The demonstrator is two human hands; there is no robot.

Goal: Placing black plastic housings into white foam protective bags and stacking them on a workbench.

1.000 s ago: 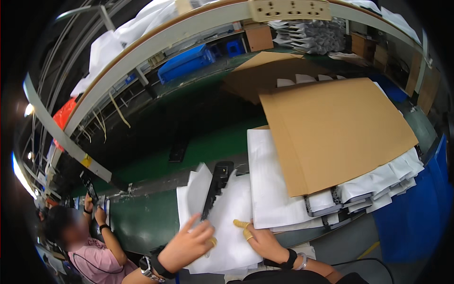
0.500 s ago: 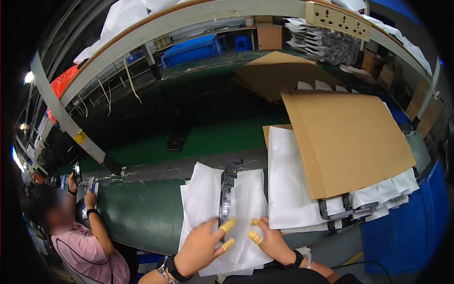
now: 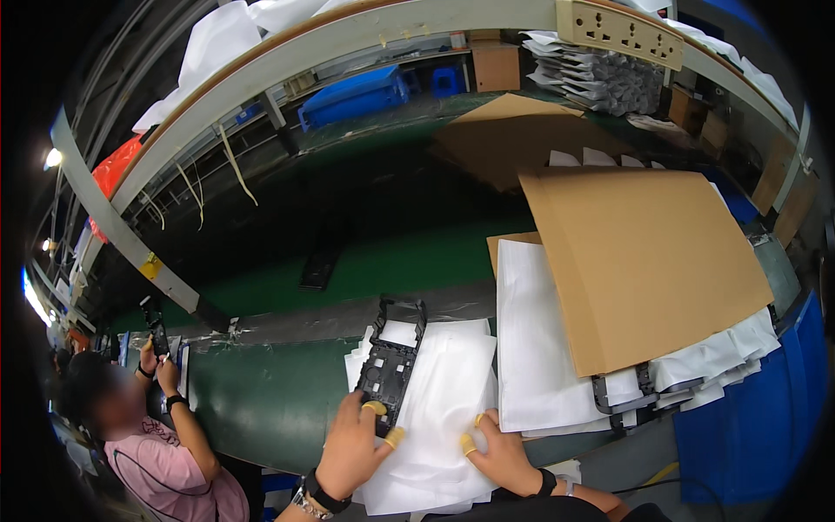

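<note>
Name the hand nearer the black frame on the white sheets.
Left. The left hand is at the lower end of the black frame; the right hand is apart from it, rightward, at the white sheets.

Factory workshop, co-worker (image 3: 178,461), likely conveyor belt (image 3: 422,252)

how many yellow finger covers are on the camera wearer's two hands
4: two yellow covers on the left hand, at thumb and index finger, and two on the right hand, likewise. More could be hidden where the right hand curls.
</note>
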